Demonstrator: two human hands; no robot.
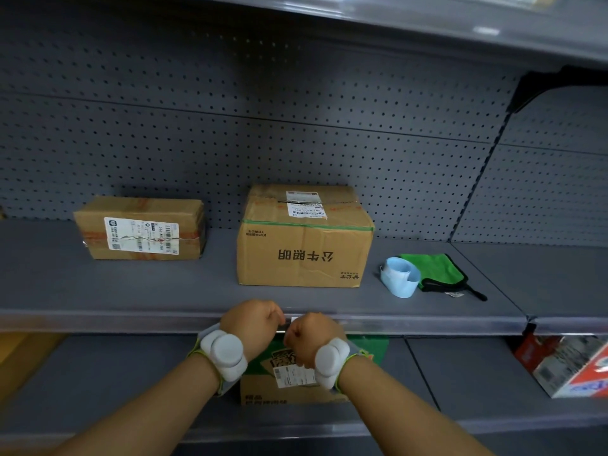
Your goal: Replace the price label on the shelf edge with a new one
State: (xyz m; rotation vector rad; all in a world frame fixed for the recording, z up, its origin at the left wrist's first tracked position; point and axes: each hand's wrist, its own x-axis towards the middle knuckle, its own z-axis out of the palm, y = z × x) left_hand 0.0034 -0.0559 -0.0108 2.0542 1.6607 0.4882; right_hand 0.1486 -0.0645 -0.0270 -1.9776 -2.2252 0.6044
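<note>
Both my hands are at the front edge of the grey middle shelf (427,322), below the large cardboard box. My left hand (251,319) and my right hand (311,334) have curled fingers that meet at a small white price label (293,319) in the clear edge strip. Only a sliver of the label shows between the fingertips; the rest is hidden by the hands. A curled roll of light blue labels (399,281) lies on the shelf to the right, apart from both hands. Each wrist carries a white sensor band.
On the shelf stand a small taped box (139,228) at left and a large box (304,236) in the middle. A green cloth (437,268) lies behind the label roll. Below are a green-topped carton (296,386) and a red and white box (572,366).
</note>
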